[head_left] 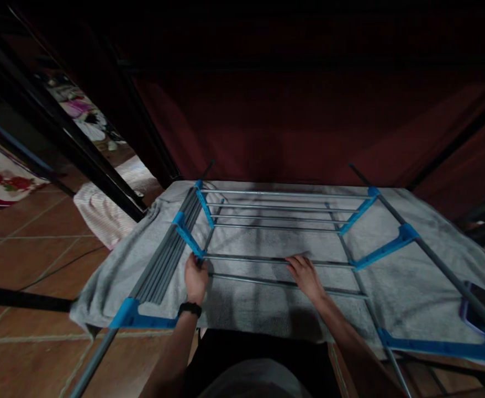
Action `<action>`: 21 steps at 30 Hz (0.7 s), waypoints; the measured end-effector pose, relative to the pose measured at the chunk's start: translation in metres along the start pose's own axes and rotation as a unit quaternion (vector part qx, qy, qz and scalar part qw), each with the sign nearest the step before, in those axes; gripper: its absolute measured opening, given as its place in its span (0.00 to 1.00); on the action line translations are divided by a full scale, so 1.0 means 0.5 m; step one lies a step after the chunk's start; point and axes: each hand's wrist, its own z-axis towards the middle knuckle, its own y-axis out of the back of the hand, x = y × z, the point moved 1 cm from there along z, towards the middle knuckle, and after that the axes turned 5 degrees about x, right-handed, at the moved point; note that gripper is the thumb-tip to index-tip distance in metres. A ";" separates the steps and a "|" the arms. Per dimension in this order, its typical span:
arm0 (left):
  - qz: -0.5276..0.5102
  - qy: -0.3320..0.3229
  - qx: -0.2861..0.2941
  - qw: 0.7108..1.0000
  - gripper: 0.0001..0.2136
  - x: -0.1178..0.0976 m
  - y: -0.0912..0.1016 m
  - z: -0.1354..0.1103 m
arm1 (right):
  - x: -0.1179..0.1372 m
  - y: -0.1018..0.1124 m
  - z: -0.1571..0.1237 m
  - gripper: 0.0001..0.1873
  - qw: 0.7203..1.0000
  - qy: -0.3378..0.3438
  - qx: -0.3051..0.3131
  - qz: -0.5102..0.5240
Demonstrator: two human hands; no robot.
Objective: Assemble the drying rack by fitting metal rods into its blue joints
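Observation:
A metal clothes drying rack [275,260] with blue plastic brackets lies across a grey blanket. My left hand [195,278], with a dark band on its wrist, is closed around the frame at the lower end of a blue bracket [189,237]. Further right, my right hand [304,272] has its fingers curled over a horizontal metal rod [251,258]. Several loose-looking grey tubes [163,254] lie side by side left of my left hand. More blue brackets [381,250] join the rods to the right side tube.
The grey blanket [416,287] covers the surface under the rack. Behind it stands a dark red panel [267,132]. A dark-framed object [480,307] lies at the right edge. Dark posts [64,121], a striped cloth [101,210] and floor tiles [31,221] are at the left.

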 end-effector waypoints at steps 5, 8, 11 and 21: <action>0.053 0.020 0.046 0.997 0.14 -0.002 -0.016 -0.004 | -0.010 -0.016 0.020 0.13 0.996 0.031 0.017 -0.087; 0.086 0.031 0.033 0.995 0.16 0.004 -0.014 -0.004 | -0.018 -0.023 0.024 0.13 0.996 0.041 0.016 -0.080; 0.116 0.039 0.022 0.992 0.17 0.007 -0.012 -0.001 | -0.022 -0.026 0.027 0.13 0.997 0.043 0.020 -0.060; 0.178 0.089 0.024 0.980 0.18 -0.020 -0.009 -0.004 | -0.026 -0.028 0.036 0.13 0.998 0.032 0.045 -0.018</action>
